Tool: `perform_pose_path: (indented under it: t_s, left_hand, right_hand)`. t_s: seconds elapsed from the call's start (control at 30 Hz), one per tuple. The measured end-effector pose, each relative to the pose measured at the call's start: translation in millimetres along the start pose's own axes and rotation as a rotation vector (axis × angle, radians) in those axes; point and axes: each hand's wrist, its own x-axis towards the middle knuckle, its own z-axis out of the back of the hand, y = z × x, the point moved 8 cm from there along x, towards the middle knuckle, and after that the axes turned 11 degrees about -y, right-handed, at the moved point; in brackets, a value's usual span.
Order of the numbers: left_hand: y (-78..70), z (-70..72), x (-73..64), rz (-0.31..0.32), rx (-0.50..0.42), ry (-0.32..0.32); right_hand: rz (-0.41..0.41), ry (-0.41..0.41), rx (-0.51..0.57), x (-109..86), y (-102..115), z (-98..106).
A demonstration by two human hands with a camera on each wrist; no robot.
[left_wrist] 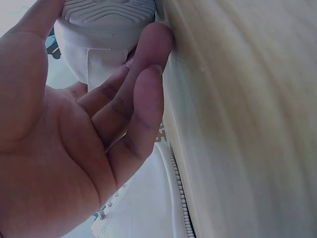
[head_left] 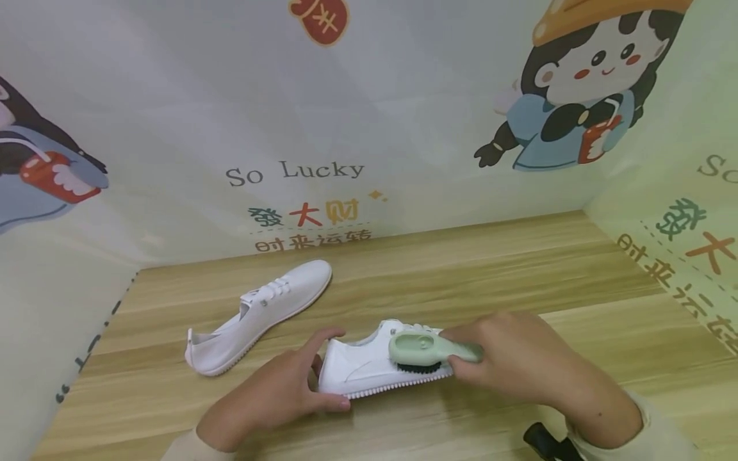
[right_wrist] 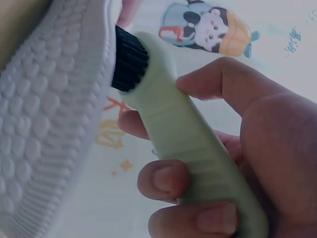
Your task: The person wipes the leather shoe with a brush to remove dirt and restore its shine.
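Observation:
A white lace-up shoe [head_left: 360, 368] is tilted on its side in the head view, its ridged sole edge toward me. My left hand [head_left: 291, 384] holds it by the heel, thumb on the near side and fingers round the back. With curled fingers my right hand [head_left: 513, 358] grips the handle of a light green shoe brush [head_left: 419, 347]. Its black bristles [right_wrist: 130, 59] press against the shoe's side just above the sole, as the right wrist view shows. The toe is hidden behind the right hand. Studded tread [right_wrist: 47, 94] covers the sole.
A second white shoe [head_left: 259, 317] lies at the left on the wooden tabletop [head_left: 461, 275], toe pointing back right. Near the front edge, by my right forearm, is a black object [head_left: 548, 442]. Printed cloth walls [head_left: 173, 128] enclose the back and sides.

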Motion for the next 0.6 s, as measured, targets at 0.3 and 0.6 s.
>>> perform_pose_path:
  t_s: [0.3, 0.6]
  left_hand:
    - [-1.0, 0.4, 0.8, -0.013, 0.015, -0.009]
    - [-1.3, 1.8, 0.7, -0.002, 0.010, -0.005]
  right_hand:
    - [-0.131, 0.031, -0.055, -7.4, -21.3, 20.1]
    - [-0.148, 0.039, -0.078, -8.9, -31.8, 28.3]
